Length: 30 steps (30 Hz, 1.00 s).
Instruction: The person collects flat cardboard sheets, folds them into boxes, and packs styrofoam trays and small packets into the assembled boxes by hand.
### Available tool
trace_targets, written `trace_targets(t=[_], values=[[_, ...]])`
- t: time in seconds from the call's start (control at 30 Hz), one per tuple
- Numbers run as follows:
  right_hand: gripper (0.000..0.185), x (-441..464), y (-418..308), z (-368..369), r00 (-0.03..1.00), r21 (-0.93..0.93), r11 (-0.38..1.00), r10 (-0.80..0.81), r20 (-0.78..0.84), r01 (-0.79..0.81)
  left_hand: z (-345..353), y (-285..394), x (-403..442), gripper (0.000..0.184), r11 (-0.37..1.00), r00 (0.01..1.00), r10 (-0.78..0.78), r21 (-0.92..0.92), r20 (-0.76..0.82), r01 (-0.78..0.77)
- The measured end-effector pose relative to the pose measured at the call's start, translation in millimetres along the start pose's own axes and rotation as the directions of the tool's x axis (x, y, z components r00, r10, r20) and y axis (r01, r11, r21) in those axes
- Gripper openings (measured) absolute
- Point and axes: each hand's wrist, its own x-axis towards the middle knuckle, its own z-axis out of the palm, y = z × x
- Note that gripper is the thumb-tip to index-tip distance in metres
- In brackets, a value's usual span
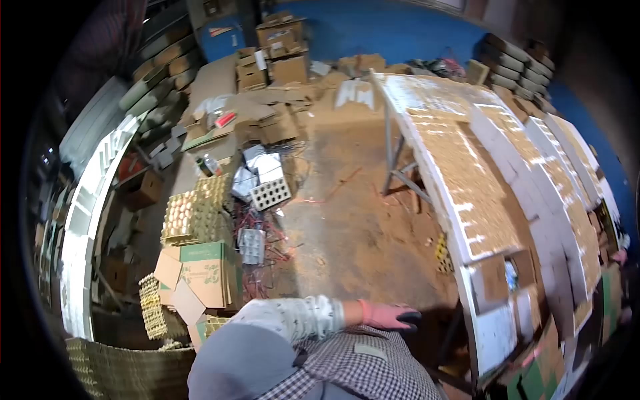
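Observation:
My left hand (389, 315), in a pink glove with dark fingertips, reaches across the front of my checkered apron (363, 367). Its fingers point to the right and look loosely extended, with nothing visible in them. A white patterned sleeve (293, 319) covers that forearm. Nearest to the hand, on the right, is a long raised table (467, 287) with white edges and a brown grainy layer on top. An open cardboard compartment (497, 280) sits at its near end. My right hand is out of view.
At left, egg trays with eggs (183, 217) stand behind a green-and-brown carton (203, 270). Tangled red cords (257, 230) and a grey holed block (270, 193) lie on the dusty floor (347, 227). Flattened cardboard (267, 123) is piled farther back. Table legs (400, 167) stand at right.

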Motion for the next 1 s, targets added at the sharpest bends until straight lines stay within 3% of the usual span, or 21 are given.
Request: trace_targets(t=[0.07, 0.1, 0.17, 0.2, 0.3, 0.37, 0.43, 0.5, 0.53, 0.57, 0.6, 0.63, 0.67, 0.7, 0.73, 0.77, 0.8, 0.87, 0.93, 0.97, 1.0], values=[[0.056, 61, -68, -6, 0.996, 0.127, 0.989, -0.079, 0.050, 0.072, 6, -9, 5, 0.061, 0.990, 0.978, -0.021, -0.142, -0.209, -0.010], [0.055, 45, -161, 11, 0.970, 0.183, 0.983, -0.071, 0.232, 0.028, -83, -71, -77, 0.061, 0.978, 0.958, -0.196, -0.117, -0.209, 0.174], [0.054, 112, -244, 11, 0.952, 0.295, 0.952, -0.163, 0.258, 0.083, -123, -86, -46, 0.060, 0.985, 0.926, -0.130, -0.157, -0.354, 0.078], [0.054, 146, -285, 13, 0.936, 0.360, 0.927, -0.212, 0.280, 0.102, -152, -81, -30, 0.062, 0.970, 0.906, -0.231, -0.156, -0.354, 0.187], [0.053, 248, -387, 36, 0.817, 0.608, 0.793, -0.382, 0.432, 0.049, -240, -119, -26, 0.064, 0.980, 0.864, -0.171, -0.168, -0.473, 0.102], [0.052, 311, -463, 67, 0.699, 0.747, 0.665, -0.532, 0.477, -0.003, -296, -169, -20, 0.064, 0.953, 0.754, -0.292, -0.244, -0.589, 0.178], [0.047, 266, -678, 6, 0.772, 0.618, 0.762, -0.507, 0.383, 0.194, -345, -240, -34, 0.066, 0.894, 0.587, -0.448, -0.356, -0.674, 0.274], [0.046, 276, -810, 38, 0.715, 0.733, 0.627, -0.637, 0.288, 0.263, -373, -285, -71, 0.067, 0.733, 0.249, -0.515, -0.270, -0.820, 0.625], [0.047, 275, -876, 51, 0.669, 0.742, 0.571, -0.707, 0.229, 0.350, -384, -282, -96, 0.065, 0.548, 0.139, -0.610, -0.288, -0.780, 0.786], [0.048, 272, -939, 63, 0.614, 0.746, 0.509, -0.770, 0.172, 0.429, -373, -310, -124, 0.062, 0.425, 0.067, -0.565, -0.221, -0.822, 0.878], [0.050, 267, -998, 79, 0.580, 0.767, 0.507, -0.784, 0.221, 0.393, -368, -319, -151, 0.057, 0.338, 0.003, -0.673, -0.305, -0.740, 0.890], [0.053, 260, -1060, 89, 0.546, 0.789, 0.503, -0.795, 0.263, 0.353, -363, -328, -178, 0.055, 0.301, -0.066, -0.761, -0.442, -0.645, 0.845], [0.055, 242, -1128, 78, 0.445, 0.817, 0.428, -0.863, 0.241, 0.386, -337, -371, -218, 0.055, 0.498, 0.082, -0.719, -0.428, -0.690, 0.755], [0.057, 216, -1191, 64, 0.334, 0.842, 0.352, -0.916, 0.221, 0.409, -335, -361, -235, 0.060, 0.326, -0.161, -0.798, -0.640, -0.581, 0.696], [0.059, 194, -1245, 64, 0.236, 0.818, 0.180, -0.970, 0.056, 0.546, -310, -385, -262, 0.065, 0.057, -0.375, -0.844, -0.759, -0.384, 0.648], [0.061, 170, -1299, 63, 0.117, 0.758, -0.006, -0.987, -0.109, 0.653, -310, -384, -278, 0.068, -0.008, -0.449, -0.842, -0.826, -0.298, 0.564], [0.062, 144, -1351, 55, 0.066, 0.745, -0.045, -0.991, -0.118, 0.665, -319, -377, -296, 0.071, -0.068, -0.513, -0.832, -0.879, -0.211, 0.471], [0.063, 98, -1436, 58, -0.025, 0.795, -0.160, -0.983, -0.179, 0.585, -340, -385, -331, 0.077, -0.169, -0.523, -0.852, -0.928, -0.032, 0.331], [0.066, 56, -1502, 91, -0.061, 0.898, -0.087, -0.996, -0.067, 0.430, -344, -436, -363, 0.080, -0.231, -0.502, -0.856, -0.959, 0.122, 0.162], [0.069, 37, -1527, 114, -0.051, 0.894, 0.044, -0.996, 0.075, 0.446, -358, -469, -372, 0.079, -0.285, -0.526, -0.832, -0.950, 0.179, 0.128], [0.072, 17, -1560, 108, -0.101, 0.764, -0.091, -0.994, -0.034, 0.638, -378, -517, -386, 0.071, -0.089, -0.362, -0.924, -0.849, -0.126, 0.521]])
